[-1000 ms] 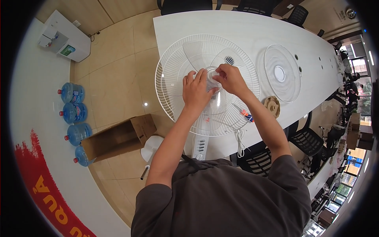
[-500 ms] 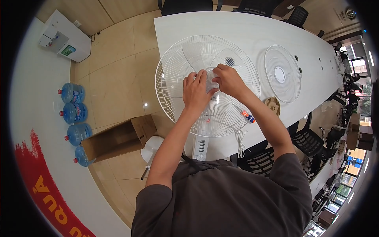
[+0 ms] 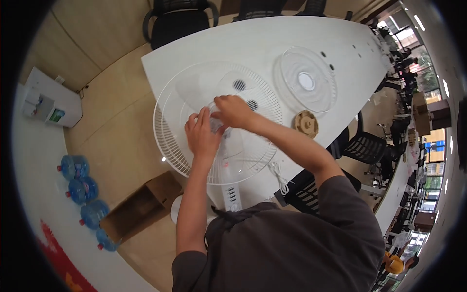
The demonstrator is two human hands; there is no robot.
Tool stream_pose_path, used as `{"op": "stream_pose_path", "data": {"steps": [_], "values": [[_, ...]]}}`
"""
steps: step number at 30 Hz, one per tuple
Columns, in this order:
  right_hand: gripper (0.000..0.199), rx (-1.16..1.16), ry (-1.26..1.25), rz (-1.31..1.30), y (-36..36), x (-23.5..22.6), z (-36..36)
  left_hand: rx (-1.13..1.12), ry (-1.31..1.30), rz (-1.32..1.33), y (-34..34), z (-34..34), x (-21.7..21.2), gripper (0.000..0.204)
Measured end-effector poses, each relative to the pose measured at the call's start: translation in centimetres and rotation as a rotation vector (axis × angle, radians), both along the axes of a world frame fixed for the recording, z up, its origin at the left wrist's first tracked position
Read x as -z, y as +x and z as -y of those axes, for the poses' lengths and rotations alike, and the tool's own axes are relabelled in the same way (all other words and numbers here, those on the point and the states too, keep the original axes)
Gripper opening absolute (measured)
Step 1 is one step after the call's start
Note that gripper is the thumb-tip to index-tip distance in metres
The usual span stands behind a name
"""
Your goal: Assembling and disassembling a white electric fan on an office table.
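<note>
Left hand: the left hand (image 3: 202, 134) lay just left of the frame's centre, palm down on the middle of the fan, fingers curled and pressed around the clear hub (image 3: 215, 124).
Right hand: the right hand (image 3: 234, 111) sat just above and to the right of the left one, touching it, its fingers bent over the same hub from the upper side.
Grip: both hands were closed on the hub; how tightly could not be told, since the fingers hid it.
Fan: the white wire fan guard (image 3: 168, 114) lay flat, a little left of centre, resting on the near end of the table and overhanging its edge toward the person. Clear blades (image 3: 194, 87) showed through the wires.
Table: the long white table (image 3: 292, 34) ran from the centre toward the upper right.
Second guard: another round white guard (image 3: 307, 78) lay flat on the table, upper right of the hands and well apart from them.
Wooden disc: a small round tan disc (image 3: 306, 123) lay right of the hands, near the table edge.
Cord: a white cord (image 3: 279, 173) hung below the right forearm.
Floor: a brown open cardboard box (image 3: 138, 207) lay at lower left, with blue water bottles (image 3: 82, 194) further left.
</note>
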State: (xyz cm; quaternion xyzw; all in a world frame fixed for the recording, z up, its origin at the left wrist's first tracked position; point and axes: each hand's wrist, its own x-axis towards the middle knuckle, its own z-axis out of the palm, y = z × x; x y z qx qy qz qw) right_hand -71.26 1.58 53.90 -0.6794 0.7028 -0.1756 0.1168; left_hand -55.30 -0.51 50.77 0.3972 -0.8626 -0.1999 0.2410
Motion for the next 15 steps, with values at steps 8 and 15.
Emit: {"op": "stream_pose_path", "data": {"steps": [8, 15], "values": [[0.027, -0.470, -0.001, -0.100, -2.5, -1.6, 1.1, -0.019, 0.071, 0.007, -0.4, -0.1, -0.5, 0.070], [0.042, 0.230, 0.243, 0.066, 0.2, -2.0, -0.4, -0.026, -0.027, -0.055, 0.2, -0.2, -0.1, 0.066]]}}
